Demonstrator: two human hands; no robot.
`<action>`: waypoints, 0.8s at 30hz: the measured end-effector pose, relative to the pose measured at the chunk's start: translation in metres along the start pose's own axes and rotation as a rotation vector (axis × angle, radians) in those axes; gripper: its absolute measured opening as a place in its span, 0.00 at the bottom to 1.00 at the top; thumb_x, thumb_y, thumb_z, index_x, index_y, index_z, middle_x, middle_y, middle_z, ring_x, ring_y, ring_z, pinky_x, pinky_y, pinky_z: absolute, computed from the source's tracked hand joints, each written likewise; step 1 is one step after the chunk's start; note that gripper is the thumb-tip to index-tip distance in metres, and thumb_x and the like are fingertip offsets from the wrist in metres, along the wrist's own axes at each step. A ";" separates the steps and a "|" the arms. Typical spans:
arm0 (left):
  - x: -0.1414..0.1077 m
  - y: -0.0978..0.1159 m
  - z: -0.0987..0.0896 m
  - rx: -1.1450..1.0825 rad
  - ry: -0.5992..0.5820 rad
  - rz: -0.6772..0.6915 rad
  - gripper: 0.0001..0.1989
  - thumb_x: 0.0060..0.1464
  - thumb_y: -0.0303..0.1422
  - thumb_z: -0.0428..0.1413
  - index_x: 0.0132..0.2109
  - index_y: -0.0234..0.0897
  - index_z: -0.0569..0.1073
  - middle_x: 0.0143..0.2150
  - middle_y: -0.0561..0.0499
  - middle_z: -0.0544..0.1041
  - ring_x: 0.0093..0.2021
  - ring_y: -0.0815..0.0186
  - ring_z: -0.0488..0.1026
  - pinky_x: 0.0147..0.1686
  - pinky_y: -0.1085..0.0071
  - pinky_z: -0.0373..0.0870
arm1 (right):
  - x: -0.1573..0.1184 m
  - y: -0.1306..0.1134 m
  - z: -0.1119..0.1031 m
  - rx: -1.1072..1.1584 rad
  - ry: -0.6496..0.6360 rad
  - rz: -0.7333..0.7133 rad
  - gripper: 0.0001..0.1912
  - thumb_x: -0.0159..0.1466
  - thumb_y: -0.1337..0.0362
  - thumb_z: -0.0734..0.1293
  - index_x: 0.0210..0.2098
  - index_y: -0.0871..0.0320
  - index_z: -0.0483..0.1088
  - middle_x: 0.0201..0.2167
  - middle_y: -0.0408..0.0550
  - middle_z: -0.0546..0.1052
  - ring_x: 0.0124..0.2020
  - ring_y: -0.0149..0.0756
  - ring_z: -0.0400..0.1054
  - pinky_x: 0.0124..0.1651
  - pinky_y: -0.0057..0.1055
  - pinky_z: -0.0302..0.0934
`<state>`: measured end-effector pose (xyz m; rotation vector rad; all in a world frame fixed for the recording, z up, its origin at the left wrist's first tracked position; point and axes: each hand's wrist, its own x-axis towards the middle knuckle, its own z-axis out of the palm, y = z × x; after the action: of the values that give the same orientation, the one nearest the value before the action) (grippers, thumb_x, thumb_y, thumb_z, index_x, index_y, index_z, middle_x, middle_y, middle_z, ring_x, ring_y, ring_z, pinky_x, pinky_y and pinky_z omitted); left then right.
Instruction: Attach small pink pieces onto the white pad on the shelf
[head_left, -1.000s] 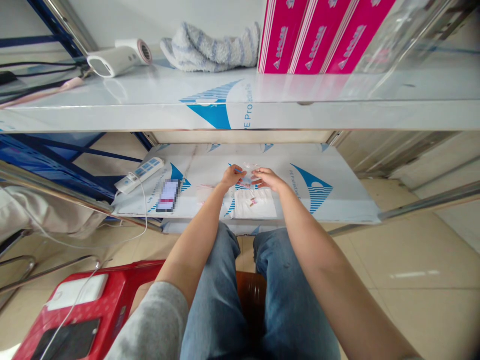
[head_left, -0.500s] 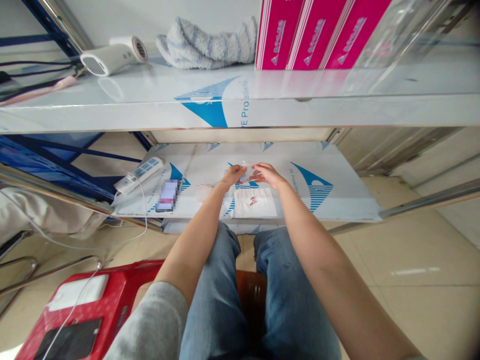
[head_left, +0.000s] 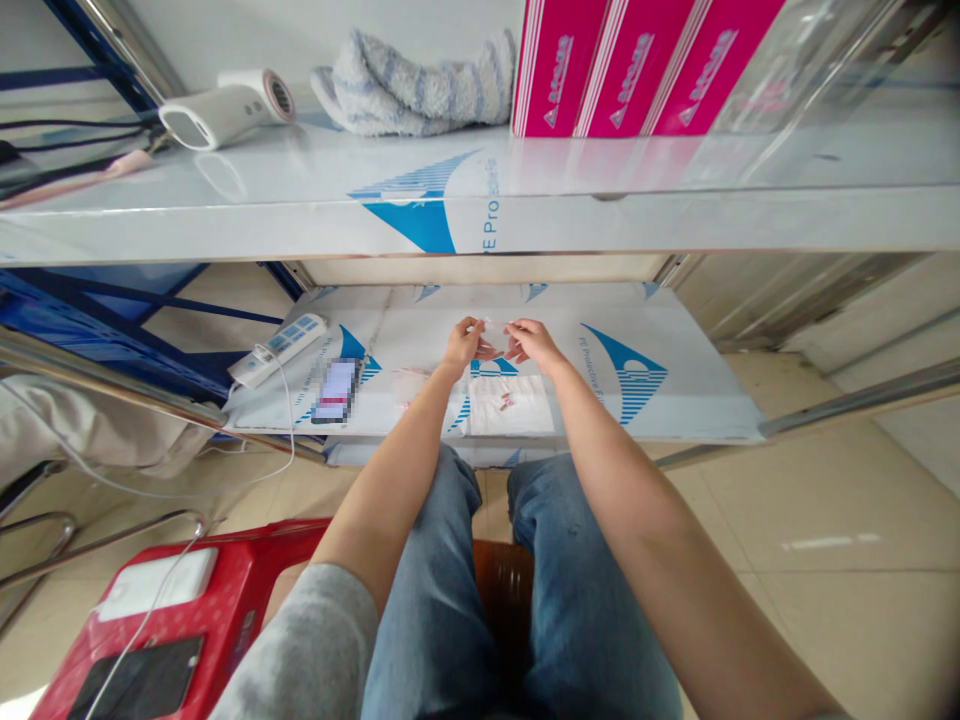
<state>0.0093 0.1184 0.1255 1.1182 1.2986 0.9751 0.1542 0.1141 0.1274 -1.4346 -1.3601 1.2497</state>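
Note:
Between my two hands is a small clear plastic bag (head_left: pixel 494 330), stretched across the gap above the lower shelf (head_left: pixel 705 390). My left hand (head_left: pixel 464 344) pinches its left edge. At its right edge my right hand (head_left: pixel 532 342) is closed on it too. Just below the hands lies a flat white packet or sheet (head_left: pixel 529 412), with small reddish-pink pieces (head_left: pixel 506 401) on it, too small to name. Partly behind my left forearm is some clear plastic (head_left: pixel 409 382) with pinkish bits.
A phone (head_left: pixel 335 390) and a power strip (head_left: pixel 277 350) with a white cable lie at the left. Overhead, the upper shelf (head_left: pixel 262 225) carries a hair dryer (head_left: pixel 225 110), a striped fluffy cloth (head_left: pixel 420 90) and pink boxes (head_left: pixel 600 75). A red stool (head_left: pixel 247 560) stands lower left.
My hands have drawn slightly apart, and the clear bag is now spread between them. The fingers of my right hand have closed from a looser, more spread pose.

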 end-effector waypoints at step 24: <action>0.001 -0.001 -0.002 -0.033 -0.101 0.097 0.12 0.52 0.39 0.55 0.33 0.34 0.65 0.30 0.50 0.75 0.25 0.73 0.71 0.26 0.70 0.74 | 0.004 0.001 -0.002 0.062 -0.060 -0.170 0.19 0.50 0.49 0.69 0.25 0.61 0.67 0.17 0.39 0.63 0.18 0.23 0.51 0.20 0.24 0.45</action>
<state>0.0068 0.1189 0.1247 1.1985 1.1519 0.9945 0.1562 0.1179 0.1265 -1.2210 -1.4389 1.2217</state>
